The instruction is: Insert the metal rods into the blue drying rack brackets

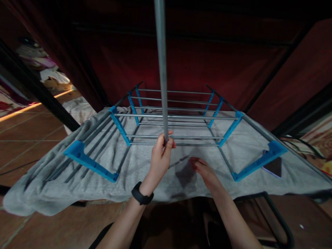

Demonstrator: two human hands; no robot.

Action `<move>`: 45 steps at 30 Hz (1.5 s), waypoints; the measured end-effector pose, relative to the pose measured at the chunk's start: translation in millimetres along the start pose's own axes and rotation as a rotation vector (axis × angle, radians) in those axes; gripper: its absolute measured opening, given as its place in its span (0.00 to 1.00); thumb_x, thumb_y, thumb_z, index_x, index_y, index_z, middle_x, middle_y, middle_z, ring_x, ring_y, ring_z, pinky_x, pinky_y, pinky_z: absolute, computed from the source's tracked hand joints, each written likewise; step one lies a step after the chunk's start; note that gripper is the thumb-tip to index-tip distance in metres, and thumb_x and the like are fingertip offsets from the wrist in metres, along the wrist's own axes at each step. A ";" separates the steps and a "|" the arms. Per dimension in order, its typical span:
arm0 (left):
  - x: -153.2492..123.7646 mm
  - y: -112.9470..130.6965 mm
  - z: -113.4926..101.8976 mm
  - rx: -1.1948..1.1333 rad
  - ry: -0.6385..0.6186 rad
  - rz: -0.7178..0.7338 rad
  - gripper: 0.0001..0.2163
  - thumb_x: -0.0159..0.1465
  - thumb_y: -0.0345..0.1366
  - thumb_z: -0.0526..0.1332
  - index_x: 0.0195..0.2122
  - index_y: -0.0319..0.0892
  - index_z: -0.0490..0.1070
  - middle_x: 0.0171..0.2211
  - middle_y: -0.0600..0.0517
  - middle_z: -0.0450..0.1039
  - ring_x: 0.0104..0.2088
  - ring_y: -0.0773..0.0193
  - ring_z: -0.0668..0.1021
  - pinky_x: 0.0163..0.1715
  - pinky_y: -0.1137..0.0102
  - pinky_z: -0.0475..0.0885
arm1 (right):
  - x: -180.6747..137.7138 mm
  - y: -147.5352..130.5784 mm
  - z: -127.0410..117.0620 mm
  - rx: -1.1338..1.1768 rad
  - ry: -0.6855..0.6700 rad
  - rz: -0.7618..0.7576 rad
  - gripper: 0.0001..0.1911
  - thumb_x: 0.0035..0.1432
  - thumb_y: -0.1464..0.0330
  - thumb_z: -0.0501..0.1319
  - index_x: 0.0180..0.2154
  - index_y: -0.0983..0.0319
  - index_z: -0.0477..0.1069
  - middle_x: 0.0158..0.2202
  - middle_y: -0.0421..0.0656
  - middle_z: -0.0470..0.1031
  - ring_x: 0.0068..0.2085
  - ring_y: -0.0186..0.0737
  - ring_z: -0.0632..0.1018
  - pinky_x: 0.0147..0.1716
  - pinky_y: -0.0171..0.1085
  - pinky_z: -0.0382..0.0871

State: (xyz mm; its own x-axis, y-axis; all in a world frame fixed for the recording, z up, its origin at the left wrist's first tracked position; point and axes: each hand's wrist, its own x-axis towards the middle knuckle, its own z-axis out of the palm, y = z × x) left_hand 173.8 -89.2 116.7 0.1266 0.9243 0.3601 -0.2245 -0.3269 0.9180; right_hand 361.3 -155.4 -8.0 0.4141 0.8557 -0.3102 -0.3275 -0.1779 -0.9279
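Observation:
A long grey metal rod stands nearly upright in front of me. My left hand, with a black band on its wrist, is wrapped round the rod's lower end. Low over the grey cloth, my right hand is slightly blurred, its fingers loosely apart and nothing visible in them. Beyond both hands sits a partly assembled rack, with blue plastic brackets along two side bars and several thin metal crossbars between them. Two nearer blue end brackets have no crossbars between them.
The rack rests on a grey cloth-covered table. Several loose rods lie at the left, and a dark phone lies by the right bracket. Dark red panels stand behind; a black metal frame is below right.

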 end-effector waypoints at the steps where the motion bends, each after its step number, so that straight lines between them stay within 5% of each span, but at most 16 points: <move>1: 0.3 0.7 -2.8 0.039 -0.011 0.020 0.11 0.67 0.37 0.65 0.50 0.44 0.74 0.29 0.54 0.73 0.32 0.64 0.75 0.38 0.72 0.69 | 1.3 -3.3 -1.7 -0.006 -0.005 -0.004 0.15 0.43 0.62 0.72 0.36 0.59 0.81 0.39 0.45 0.83 0.40 0.42 0.80 0.41 0.39 0.73; 9: 2.2 10.7 -21.6 0.422 -0.117 0.267 0.12 0.73 0.37 0.56 0.55 0.45 0.70 0.35 0.54 0.75 0.33 0.66 0.77 0.37 0.71 0.71 | 11.8 -15.4 -1.2 0.007 0.028 0.006 0.19 0.35 0.59 0.74 0.33 0.59 0.81 0.37 0.47 0.83 0.40 0.45 0.80 0.45 0.45 0.73; 16: 16.7 -13.6 -37.1 0.749 -0.196 0.421 0.10 0.72 0.33 0.55 0.50 0.45 0.74 0.42 0.49 0.79 0.44 0.58 0.79 0.45 0.65 0.71 | 14.4 -18.7 -1.5 -0.017 0.056 -0.005 0.22 0.36 0.56 0.74 0.34 0.59 0.80 0.40 0.49 0.83 0.40 0.46 0.81 0.44 0.46 0.73; 32: 19.6 -67.7 -73.5 1.078 -0.389 0.293 0.14 0.69 0.26 0.55 0.50 0.45 0.75 0.46 0.48 0.81 0.47 0.55 0.80 0.48 0.60 0.68 | 14.9 -24.7 -14.6 0.061 0.126 -0.051 0.17 0.40 0.61 0.72 0.36 0.59 0.80 0.38 0.47 0.84 0.39 0.42 0.81 0.42 0.41 0.75; 39: 15.9 -81.5 -75.2 1.194 -0.522 0.315 0.17 0.68 0.23 0.54 0.52 0.45 0.75 0.44 0.47 0.80 0.46 0.55 0.79 0.49 0.59 0.67 | 23.2 -23.9 -27.1 0.365 0.144 -0.005 0.08 0.47 0.72 0.68 0.32 0.57 0.77 0.34 0.42 0.83 0.38 0.39 0.82 0.42 0.38 0.79; 45: 13.8 -88.9 -76.6 1.243 -0.602 0.298 0.20 0.68 0.21 0.51 0.54 0.42 0.74 0.45 0.45 0.80 0.46 0.55 0.79 0.50 0.59 0.67 | 28.9 -27.3 -39.3 0.526 0.155 0.100 0.09 0.55 0.77 0.62 0.35 0.59 0.77 0.37 0.43 0.83 0.40 0.36 0.83 0.46 0.37 0.80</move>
State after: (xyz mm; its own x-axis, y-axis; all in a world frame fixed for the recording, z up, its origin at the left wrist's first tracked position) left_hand 121.5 -32.2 27.4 0.6844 0.6695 0.2886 0.6300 -0.7423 0.2281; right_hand 415.6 -144.9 0.2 0.4666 0.7584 -0.4551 -0.7351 0.0464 -0.6763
